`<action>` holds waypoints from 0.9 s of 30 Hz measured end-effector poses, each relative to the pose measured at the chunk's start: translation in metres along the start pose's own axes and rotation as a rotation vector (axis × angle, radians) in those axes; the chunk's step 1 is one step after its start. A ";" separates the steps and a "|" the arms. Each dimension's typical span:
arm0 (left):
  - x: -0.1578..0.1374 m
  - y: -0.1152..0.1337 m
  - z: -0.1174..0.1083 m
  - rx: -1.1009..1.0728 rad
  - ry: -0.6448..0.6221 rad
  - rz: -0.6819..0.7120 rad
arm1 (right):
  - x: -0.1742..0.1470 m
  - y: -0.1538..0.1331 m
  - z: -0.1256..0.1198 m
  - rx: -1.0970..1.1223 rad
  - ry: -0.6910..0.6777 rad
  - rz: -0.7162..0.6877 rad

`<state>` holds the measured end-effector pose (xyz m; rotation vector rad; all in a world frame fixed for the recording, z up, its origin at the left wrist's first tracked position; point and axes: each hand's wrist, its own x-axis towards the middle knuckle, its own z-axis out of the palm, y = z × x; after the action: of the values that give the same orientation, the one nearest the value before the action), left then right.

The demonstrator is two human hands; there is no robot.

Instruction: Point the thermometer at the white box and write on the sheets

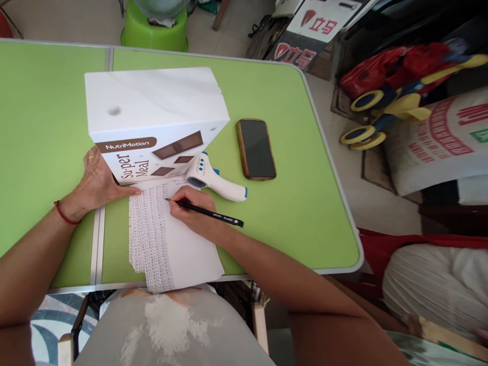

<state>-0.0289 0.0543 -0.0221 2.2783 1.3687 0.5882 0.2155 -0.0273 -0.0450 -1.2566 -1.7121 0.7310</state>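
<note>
My right hand pinches a black pen, its tip touching the written part of a paper sheet. Small handwriting fills the left side of the stacked sheets; the right side is blank. Behind the paper stands a large white box with "NutriMotion" and "Super Meal" printed on it. My left hand is wrapped round the box's lower left corner, its thumb lying at the paper's top edge and some fingers hidden. A white and blue infrared thermometer lies between the box and my right hand.
A phone in a brown case lies on the green folding table, right of the box. Beyond the table are a green stool, a printed sack and a yellow-blue wheeled toy. Another person sits at the lower right.
</note>
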 end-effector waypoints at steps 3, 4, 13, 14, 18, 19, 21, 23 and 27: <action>0.000 -0.003 0.001 0.001 -0.002 0.006 | 0.001 -0.001 0.000 0.009 0.006 0.005; 0.000 -0.004 0.001 0.002 -0.005 0.008 | 0.001 -0.001 0.000 0.009 0.006 0.010; 0.001 -0.004 0.001 0.006 -0.026 0.000 | 0.003 -0.003 -0.002 -0.016 0.005 0.042; 0.001 -0.003 0.001 0.010 -0.025 -0.002 | 0.003 -0.003 -0.002 -0.019 0.004 0.043; 0.000 -0.001 0.000 0.027 -0.022 -0.009 | 0.003 -0.004 -0.001 -0.027 0.010 0.033; 0.000 -0.001 0.000 0.031 -0.021 -0.009 | 0.002 -0.004 0.000 -0.024 0.016 0.026; 0.000 -0.001 0.000 0.038 -0.018 -0.006 | 0.002 -0.003 0.000 -0.013 0.023 0.008; 0.000 -0.002 0.000 0.034 -0.016 -0.001 | 0.002 -0.003 0.000 0.003 0.024 -0.010; 0.000 -0.003 0.000 0.005 -0.002 -0.007 | 0.003 -0.004 0.000 0.028 0.021 0.014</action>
<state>-0.0309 0.0556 -0.0237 2.2766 1.3776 0.5809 0.2137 -0.0261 -0.0404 -1.2543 -1.6725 0.7455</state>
